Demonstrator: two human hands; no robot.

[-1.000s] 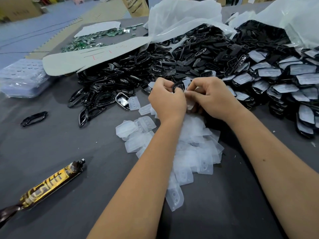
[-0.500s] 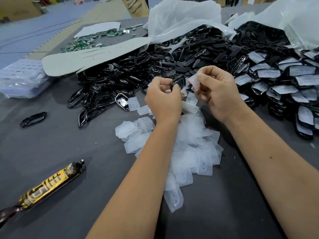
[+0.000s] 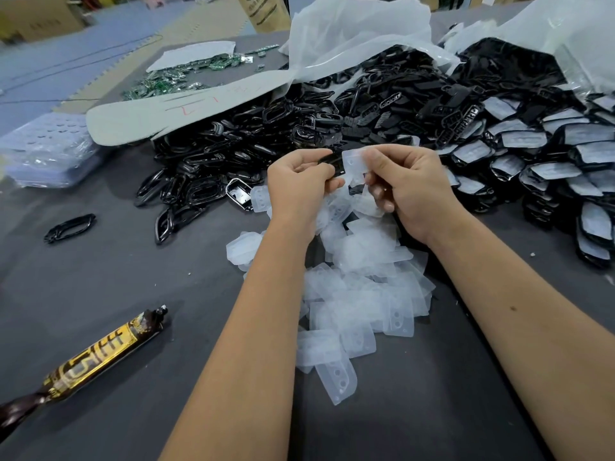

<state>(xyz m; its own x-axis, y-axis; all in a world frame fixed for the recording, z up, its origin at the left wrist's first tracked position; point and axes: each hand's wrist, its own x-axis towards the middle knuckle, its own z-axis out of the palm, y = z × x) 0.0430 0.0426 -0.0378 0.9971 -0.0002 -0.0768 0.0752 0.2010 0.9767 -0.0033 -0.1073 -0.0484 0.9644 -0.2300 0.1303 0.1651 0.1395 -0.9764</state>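
Left of the translucent pad heap point(image 3: 359, 294) we find bare grey mat point(image 3: 116, 294); beyond it, black shells point(image 3: 233, 154) block us.

Glossy black plastic frame point(image 3: 329, 160), translucent matt rubbery pad point(image 3: 353, 160), matt grey table cloth point(image 3: 100, 294), shiny gold foil wrapper point(image 3: 96, 357)

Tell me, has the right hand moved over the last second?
Yes. The right hand has risen off the heap of clear pads, lifting one pad up beside the black frame.
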